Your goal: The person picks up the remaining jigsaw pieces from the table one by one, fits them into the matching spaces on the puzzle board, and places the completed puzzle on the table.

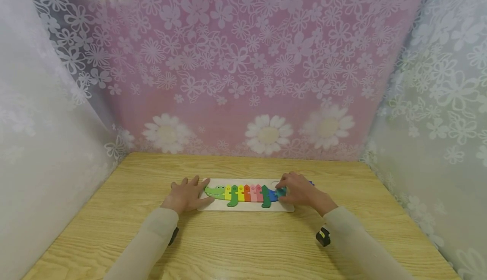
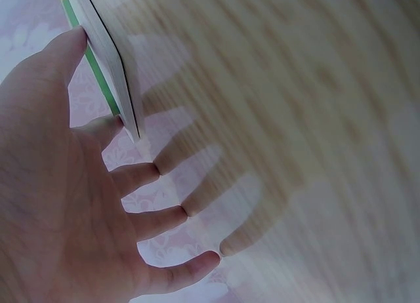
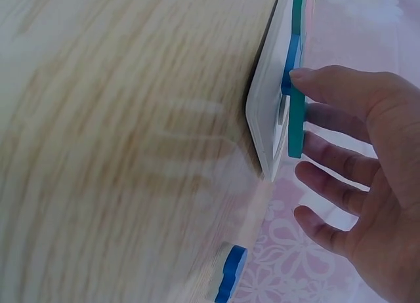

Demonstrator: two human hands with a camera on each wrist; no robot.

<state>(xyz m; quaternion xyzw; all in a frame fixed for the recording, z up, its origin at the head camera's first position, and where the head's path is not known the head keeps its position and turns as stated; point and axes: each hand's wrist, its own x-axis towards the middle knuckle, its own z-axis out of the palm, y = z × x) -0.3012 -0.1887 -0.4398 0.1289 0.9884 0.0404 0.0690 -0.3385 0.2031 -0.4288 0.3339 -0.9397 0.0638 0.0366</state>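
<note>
A crocodile jigsaw of coloured pieces lies in a pale wooden board (image 1: 247,207) in the head view. My left hand (image 1: 184,195) rests at the board's left end with spread fingers. Its thumb and index fingertip touch the green head piece (image 1: 214,193) or the board beside it; in the left wrist view they meet the board's edge (image 2: 118,77). Over the right end, my right hand (image 1: 302,190) holds a teal puzzle piece (image 3: 296,122) between thumb and fingers. That piece stands slightly above the board, beside a blue piece (image 1: 271,195). Fingers partly cover it in the head view.
A loose blue puzzle piece (image 3: 231,275) lies on the wooden table (image 1: 243,246) beyond the right hand, mostly hidden in the head view. Flower-patterned cloth (image 1: 243,60) hangs behind the table and along both sides.
</note>
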